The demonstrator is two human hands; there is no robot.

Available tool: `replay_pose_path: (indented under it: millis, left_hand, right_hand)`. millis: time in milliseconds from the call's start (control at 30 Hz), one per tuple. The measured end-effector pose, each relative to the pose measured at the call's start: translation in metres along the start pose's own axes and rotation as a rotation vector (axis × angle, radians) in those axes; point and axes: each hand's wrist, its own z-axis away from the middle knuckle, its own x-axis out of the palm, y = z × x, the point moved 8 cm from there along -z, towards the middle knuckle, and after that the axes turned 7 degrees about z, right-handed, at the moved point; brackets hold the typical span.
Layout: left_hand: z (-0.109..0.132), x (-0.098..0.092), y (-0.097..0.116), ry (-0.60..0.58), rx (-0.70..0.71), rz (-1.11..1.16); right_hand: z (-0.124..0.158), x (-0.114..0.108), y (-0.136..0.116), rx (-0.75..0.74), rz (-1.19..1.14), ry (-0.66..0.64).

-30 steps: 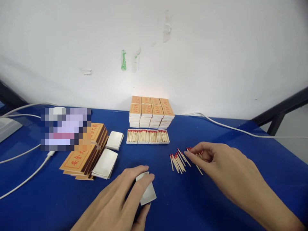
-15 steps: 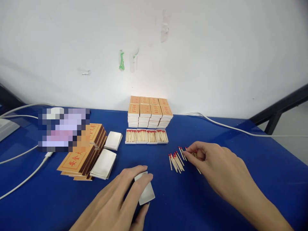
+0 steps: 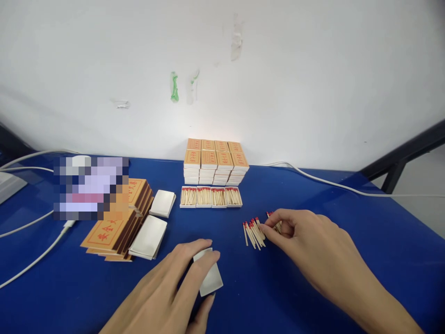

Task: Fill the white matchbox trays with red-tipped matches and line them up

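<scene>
My left hand [image 3: 174, 287] grips a small white matchbox tray [image 3: 210, 279] on the blue table, fingers over its top and thumb beside it. My right hand [image 3: 306, 241] rests on a loose pile of red-tipped matches [image 3: 253, 232], with thumb and forefinger pinched on matches at the pile's right side. Several matches lie fanned out just left of the fingertips.
A row of open trays filled with matches [image 3: 211, 196] lies in front of a stack of orange matchboxes [image 3: 215, 162] by the wall. Orange sleeves [image 3: 113, 232] and white empty trays [image 3: 149, 236] lie at left. White cables [image 3: 31, 260] cross the blue table [image 3: 313, 297].
My right hand has slid a little left over the match pile, drawing the matches closer together. The left hand stays on the white tray.
</scene>
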Motion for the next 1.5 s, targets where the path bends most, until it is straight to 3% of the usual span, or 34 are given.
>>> replay_pose_path:
  millis: [367,500,633,733,1100,1500]
  left_hand:
    - [-0.001,-0.002,-0.002,0.011,-0.003,0.024]
    - [-0.001,-0.001,-0.001,0.009,-0.008,0.028]
    - [0.000,-0.001,0.000,0.008,-0.014,0.026]
    - [0.000,-0.001,0.000,0.003,-0.010,0.018]
    - [0.001,0.000,-0.001,0.009,0.004,-0.014]
    - [0.001,0.000,-0.002,-0.001,0.015,-0.028]
  right_hand:
    - [0.009,0.005,-0.020,-0.093,-0.047,-0.041]
    - [0.011,-0.002,-0.025,-0.108,-0.054,0.062]
    - [0.017,-0.007,-0.037,-0.294,-0.094,0.190]
    - [0.020,0.000,-0.039,-0.385,-0.113,0.156]
    - [0.015,0.014,-0.032,-0.466,-0.228,-0.001]
    - [0.018,0.009,-0.048,-0.535,-0.241,0.124]
